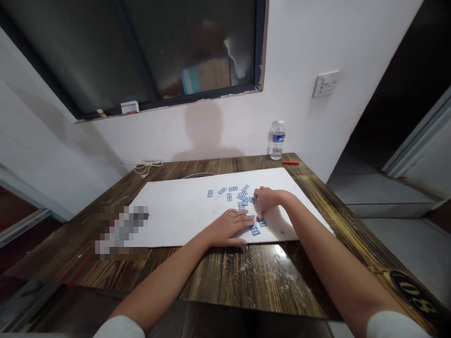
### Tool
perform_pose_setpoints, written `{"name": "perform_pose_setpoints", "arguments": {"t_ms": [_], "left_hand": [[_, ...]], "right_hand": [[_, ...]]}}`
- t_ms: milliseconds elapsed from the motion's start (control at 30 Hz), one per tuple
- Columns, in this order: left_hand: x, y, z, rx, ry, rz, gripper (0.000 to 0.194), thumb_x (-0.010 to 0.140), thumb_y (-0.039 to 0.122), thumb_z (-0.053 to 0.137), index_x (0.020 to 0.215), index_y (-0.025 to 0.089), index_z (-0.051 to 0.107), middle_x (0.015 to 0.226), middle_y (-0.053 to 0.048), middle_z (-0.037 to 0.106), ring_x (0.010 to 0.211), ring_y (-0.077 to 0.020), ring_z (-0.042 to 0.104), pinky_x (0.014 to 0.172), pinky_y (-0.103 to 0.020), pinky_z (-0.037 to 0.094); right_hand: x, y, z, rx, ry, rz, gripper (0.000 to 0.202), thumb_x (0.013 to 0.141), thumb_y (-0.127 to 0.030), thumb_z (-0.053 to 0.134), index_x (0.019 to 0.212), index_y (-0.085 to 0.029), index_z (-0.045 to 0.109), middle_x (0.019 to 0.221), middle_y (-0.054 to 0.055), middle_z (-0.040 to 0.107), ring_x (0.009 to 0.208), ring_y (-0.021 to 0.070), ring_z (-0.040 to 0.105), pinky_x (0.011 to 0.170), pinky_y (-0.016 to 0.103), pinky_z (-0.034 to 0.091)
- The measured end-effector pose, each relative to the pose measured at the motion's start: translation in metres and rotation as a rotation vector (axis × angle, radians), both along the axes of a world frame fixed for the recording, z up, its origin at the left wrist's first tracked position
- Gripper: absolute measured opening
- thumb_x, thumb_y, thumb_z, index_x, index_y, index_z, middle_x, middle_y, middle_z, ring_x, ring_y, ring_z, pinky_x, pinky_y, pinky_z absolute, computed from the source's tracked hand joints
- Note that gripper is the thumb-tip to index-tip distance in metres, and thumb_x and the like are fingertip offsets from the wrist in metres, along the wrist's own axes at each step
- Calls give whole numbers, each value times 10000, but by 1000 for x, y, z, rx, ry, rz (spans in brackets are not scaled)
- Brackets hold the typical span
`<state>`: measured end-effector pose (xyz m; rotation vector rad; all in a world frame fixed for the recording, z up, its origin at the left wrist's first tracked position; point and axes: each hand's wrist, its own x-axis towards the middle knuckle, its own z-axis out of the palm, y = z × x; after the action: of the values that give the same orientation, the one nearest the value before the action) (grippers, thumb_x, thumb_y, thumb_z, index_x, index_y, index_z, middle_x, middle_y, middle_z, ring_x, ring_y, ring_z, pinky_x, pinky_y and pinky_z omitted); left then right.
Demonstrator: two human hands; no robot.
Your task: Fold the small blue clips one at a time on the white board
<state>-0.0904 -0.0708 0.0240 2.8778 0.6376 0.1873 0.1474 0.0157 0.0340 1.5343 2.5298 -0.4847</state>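
Observation:
Several small blue-and-white rectangular pieces (pixel 233 188) lie scattered on a white board (pixel 176 206), most of them right of its middle. Palm down on the board, my left hand (pixel 230 227) has its fingers spread, with the fingertips beside two pieces near the front edge (pixel 254 230). My right hand (pixel 266 199) is bent over the right side of the group, its fingers curled down by one piece (pixel 251 200) and its thumb near another (pixel 261 221). What is between the right fingers, if anything, is too small to make out.
The board rests on a dark wooden table (pixel 218 281). At the back right stand a plastic bottle (pixel 277 141) and a red pen-like object (pixel 291 163). A white cord (pixel 148 165) lies at the back left. A blurred-out patch covers the board's left end.

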Motion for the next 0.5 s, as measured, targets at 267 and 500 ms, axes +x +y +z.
{"name": "perform_pose_setpoints", "arguments": {"t_ms": [267,500], "left_hand": [[1,-3,2,-31,-29,11,403,953,462,416,1308,331,554,1334,-25,595,1275,-231,485,1081,-416,274],[1,2,-9,71,-60,283,597,897,535,486,1422,255,428,1478,-99,431,1376,-287,346,1102,-469,259]], "right_hand": [[-7,-3,-5,23,-83,-26,949,320,-518,895,1157,-203,578,1209,156,520,1151,390,500,870,424,467],[3,-4,10,-15,79,34,950,395,-526,885,1246,-268,551,1184,115,530,1087,333,555,850,394,472]]}}
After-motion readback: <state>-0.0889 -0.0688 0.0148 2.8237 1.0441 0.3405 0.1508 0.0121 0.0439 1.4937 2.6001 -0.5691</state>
